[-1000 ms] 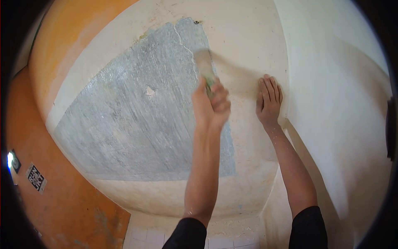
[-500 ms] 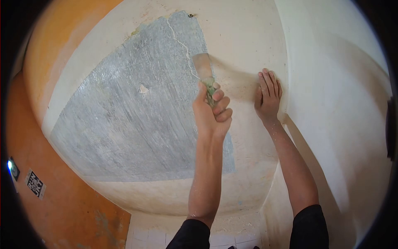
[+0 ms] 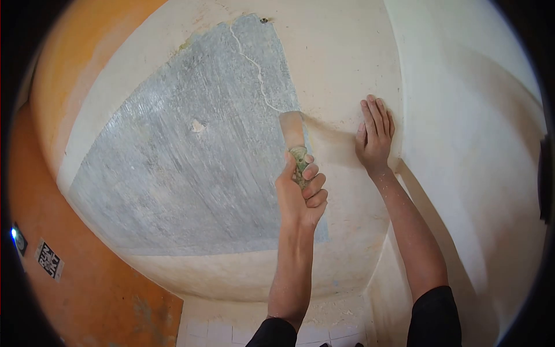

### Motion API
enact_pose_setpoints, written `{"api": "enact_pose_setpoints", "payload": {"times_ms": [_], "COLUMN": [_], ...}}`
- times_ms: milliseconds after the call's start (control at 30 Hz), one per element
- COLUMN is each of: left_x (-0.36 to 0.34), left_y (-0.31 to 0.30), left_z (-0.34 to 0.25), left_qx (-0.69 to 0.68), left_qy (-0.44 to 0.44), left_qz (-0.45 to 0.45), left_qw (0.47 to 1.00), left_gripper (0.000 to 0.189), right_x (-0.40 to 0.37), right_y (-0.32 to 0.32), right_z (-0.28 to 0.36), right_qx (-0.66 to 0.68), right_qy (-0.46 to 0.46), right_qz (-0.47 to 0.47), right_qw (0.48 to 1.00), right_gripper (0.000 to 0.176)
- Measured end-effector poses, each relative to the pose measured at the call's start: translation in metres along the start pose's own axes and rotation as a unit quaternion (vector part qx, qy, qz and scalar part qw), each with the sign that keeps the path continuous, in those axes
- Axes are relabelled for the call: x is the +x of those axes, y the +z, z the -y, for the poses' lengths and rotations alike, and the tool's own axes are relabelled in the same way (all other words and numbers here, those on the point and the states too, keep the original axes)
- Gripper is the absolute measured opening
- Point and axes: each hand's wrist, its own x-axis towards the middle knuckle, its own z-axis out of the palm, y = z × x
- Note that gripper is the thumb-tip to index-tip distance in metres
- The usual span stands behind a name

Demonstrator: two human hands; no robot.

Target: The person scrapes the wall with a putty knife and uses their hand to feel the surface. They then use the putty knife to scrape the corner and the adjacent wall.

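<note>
My left hand (image 3: 302, 194) is closed around the green handle of a putty knife (image 3: 292, 130), palm side toward me. The wide blade lies against the wall at the right border of a grey-blue patch (image 3: 173, 150). A thin, pale, jagged line (image 3: 258, 72) runs down the patch to the blade's top edge. On the cream wall (image 3: 341, 63) to the right, my right hand (image 3: 377, 139) rests flat, fingers stretched upward and holding nothing.
An adjoining white wall (image 3: 462, 144) meets this one at a corner just right of my right hand. An orange surface (image 3: 98, 277) at left carries a black-and-white sticker (image 3: 50, 259). Pale floor tiles (image 3: 208, 332) show below. A small hole (image 3: 263, 20) sits above the patch.
My left hand has moved the putty knife down and slightly right along the patch's edge. My right hand stays in place on the wall.
</note>
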Motion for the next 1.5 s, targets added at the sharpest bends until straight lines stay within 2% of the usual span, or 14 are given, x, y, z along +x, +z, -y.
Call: {"api": "enact_pose_setpoints", "payload": {"times_ms": [600, 633, 933, 1000, 1200, 1267, 1333, 1400, 1467, 1500], "left_x": [0.005, 0.013, 0.020, 0.016, 0.025, 0.021, 0.013, 0.021, 0.025, 0.024], "left_y": [0.003, 0.003, 0.011, 0.011, 0.026, 0.017, 0.006, 0.010, 0.020, 0.019], "left_z": [0.010, 0.004, 0.002, 0.008, 0.001, 0.007, 0.013, 0.007, 0.000, 0.002], "left_qx": [-0.002, -0.020, -0.043, -0.029, -0.027, -0.030, -0.053, -0.031, -0.068, -0.063], "left_qy": [0.019, 0.009, 0.008, 0.026, 0.046, 0.048, 0.012, 0.019, 0.013, 0.019], "left_qz": [-0.010, 0.012, 0.021, -0.007, 0.030, 0.015, 0.019, 0.010, 0.041, 0.023], "left_qw": [1.000, 1.000, 0.999, 0.999, 0.998, 0.998, 0.998, 0.999, 0.997, 0.998], "left_gripper": [0.035, 0.034, 0.032, 0.032, 0.033, 0.033, 0.033, 0.033, 0.033, 0.033], "right_x": [-0.010, -0.012, -0.010, -0.011, -0.012, -0.014, -0.010, -0.012, -0.011, -0.011], "right_y": [0.000, 0.001, -0.001, -0.002, 0.003, 0.000, -0.001, 0.000, 0.002, 0.001], "right_z": [-0.003, -0.002, -0.006, -0.004, -0.006, -0.003, -0.005, -0.006, -0.006, -0.006], "right_qx": [0.004, 0.006, 0.010, 0.015, -0.002, 0.007, 0.008, 0.003, 0.008, 0.010], "right_qy": [0.001, 0.004, 0.003, 0.003, -0.002, -0.001, -0.002, 0.000, -0.001, -0.006], "right_qz": [0.003, 0.006, 0.001, 0.005, -0.006, 0.000, -0.003, 0.003, -0.001, -0.006], "right_qw": [1.000, 1.000, 1.000, 1.000, 1.000, 1.000, 1.000, 1.000, 1.000, 1.000], "right_gripper": [0.042, 0.042, 0.040, 0.040, 0.040, 0.040, 0.040, 0.040, 0.040, 0.040]}}
